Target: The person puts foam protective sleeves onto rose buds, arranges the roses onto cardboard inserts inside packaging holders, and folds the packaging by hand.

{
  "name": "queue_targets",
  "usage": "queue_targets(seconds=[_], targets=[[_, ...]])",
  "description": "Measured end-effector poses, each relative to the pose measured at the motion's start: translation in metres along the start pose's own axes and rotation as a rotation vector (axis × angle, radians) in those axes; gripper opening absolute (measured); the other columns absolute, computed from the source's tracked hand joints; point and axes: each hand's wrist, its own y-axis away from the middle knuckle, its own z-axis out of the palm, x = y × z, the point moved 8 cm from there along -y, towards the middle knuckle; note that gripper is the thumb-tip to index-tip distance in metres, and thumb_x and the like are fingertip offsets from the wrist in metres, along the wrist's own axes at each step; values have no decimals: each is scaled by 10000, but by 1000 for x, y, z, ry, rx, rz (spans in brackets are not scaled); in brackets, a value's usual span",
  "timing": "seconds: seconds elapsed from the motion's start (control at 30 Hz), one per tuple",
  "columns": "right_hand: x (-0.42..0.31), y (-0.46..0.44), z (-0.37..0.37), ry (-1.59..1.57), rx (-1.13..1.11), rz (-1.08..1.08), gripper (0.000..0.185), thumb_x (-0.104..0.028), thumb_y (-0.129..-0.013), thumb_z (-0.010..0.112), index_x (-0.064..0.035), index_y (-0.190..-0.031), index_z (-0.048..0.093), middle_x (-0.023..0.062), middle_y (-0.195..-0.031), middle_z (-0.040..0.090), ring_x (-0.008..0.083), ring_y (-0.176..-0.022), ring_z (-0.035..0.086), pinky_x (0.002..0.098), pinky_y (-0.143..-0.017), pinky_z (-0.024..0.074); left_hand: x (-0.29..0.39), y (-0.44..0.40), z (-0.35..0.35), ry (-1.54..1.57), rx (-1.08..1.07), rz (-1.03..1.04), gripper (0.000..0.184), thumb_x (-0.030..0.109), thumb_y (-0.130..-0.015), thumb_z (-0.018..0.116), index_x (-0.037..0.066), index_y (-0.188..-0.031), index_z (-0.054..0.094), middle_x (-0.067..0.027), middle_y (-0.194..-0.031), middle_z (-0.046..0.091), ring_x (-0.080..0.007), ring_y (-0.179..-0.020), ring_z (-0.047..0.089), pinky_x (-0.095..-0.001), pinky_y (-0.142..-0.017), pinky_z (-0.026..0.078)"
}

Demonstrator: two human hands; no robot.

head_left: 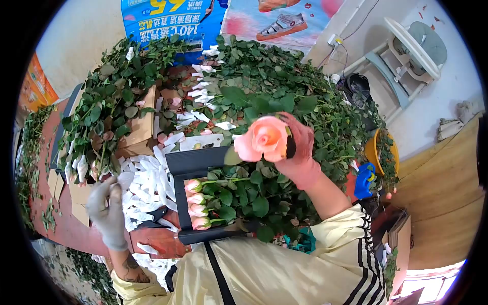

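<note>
My right hand, in a pinkish glove, is closed around the stem of an open pink rose just under its bloom, which faces up at me. My left hand, in a pale glove, has its fingers curled together at the left; whether anything is in them I cannot make out. Beside it lies a heap of white mesh flower sleeves. Between my hands sits a black box holding several pink roses in a row, their leafy stems pointing right.
Leafy rose stems pile along the back and right, many with white-sleeved heads. Another sleeved bunch rests on cardboard at left. A yellow bucket and a blue tool are at right. A high chair stands by the wall.
</note>
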Motion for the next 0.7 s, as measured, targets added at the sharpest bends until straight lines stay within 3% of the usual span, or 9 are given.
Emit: queue_targets(seconds=[0.1, 0.17, 0.37, 0.43, 0.47, 0.57, 0.63, 0.67, 0.7], targets=[[12, 8, 12, -122, -87, 64, 470, 14, -622, 628, -40, -1085, 564, 160, -1057, 601, 363, -821, 618, 396, -681, 519, -41, 0, 39, -169, -233, -82, 319, 95, -820, 621, -5, -1123, 609, -163, -966, 630, -234, -863, 612, -328, -738, 479], [12, 12, 18, -164, -104, 43, 476, 4, -625, 638, -47, -1092, 563, 160, -1055, 592, 359, -808, 613, 404, -673, 518, -34, 5, 44, -258, -194, 2, 516, 159, -741, 674, 3, -1218, 552, -175, -1101, 597, -307, -967, 595, -356, -851, 467], [-7, 14, 41, -32, -321, -40, 495, -44, -623, 668, -65, -1107, 563, 135, -1141, 563, 320, -885, 611, 394, -722, 511, 139, -11, 14, 156, 75, 481, 353, 91, -660, 669, -19, -994, 637, -156, -1013, 622, -283, -911, 604, -368, -802, 469], [14, 8, 21, 57, -100, -105, 424, -24, -665, 644, -49, -1081, 570, 154, -1094, 584, 317, -881, 615, 387, -745, 501, 165, -7, 17, 221, -12, 598, 336, 83, -622, 690, 8, -947, 651, -129, -917, 639, -277, -834, 612, -367, -752, 471], [44, -1, -1, 5, 3, 36, 375, -21, -698, 628, -39, -1069, 573, 161, -1054, 597, 314, -892, 613, 385, -767, 490, 174, -2, 27, 258, -58, 622, 312, 89, -610, 694, 29, -913, 656, -109, -845, 641, -285, -781, 612, -371, -704, 468], [98, -16, -121, 197, 503, 158, 239, -57, -786, 614, 22, -1009, 583, 153, -933, 615, 253, -880, 584, 363, -802, 457, 165, 26, 76, 251, -284, 662, 304, 160, -673, 696, 43, -951, 655, -90, -909, 642, -273, -847, 612, -384, -744, 459], [66, -27, -205, 24, 830, 18, 298, -34, -788, 616, 66, -1066, 585, 132, -1077, 612, 231, -943, 581, 357, -878, 455, 152, 51, 93, 312, -398, 687, 299, 167, -678, 685, 34, -944, 657, -109, -928, 642, -285, -848, 611, -393, -753, 465], [87, -14, -258, -411, 834, 22, 313, -54, -823, 586, 55, -1117, 581, 127, -1130, 601, 235, -979, 590, 361, -901, 468, 147, 64, 101, 347, -487, 693, 296, 174, -682, 675, 25, -937, 659, -129, -947, 642, -298, -848, 611, -401, -761, 471], [78, -5, -298, -497, 879, 13, 312, -58, -821, 586, 50, -1114, 584, 127, -1122, 604, 236, -975, 592, 362, -895, 470, 146, 75, 107, 405, -552, 696, 299, 177, -700, 689, 49, -968, 656, -80, -938, 641, -263, -884, 606, -382, -759, 453]])
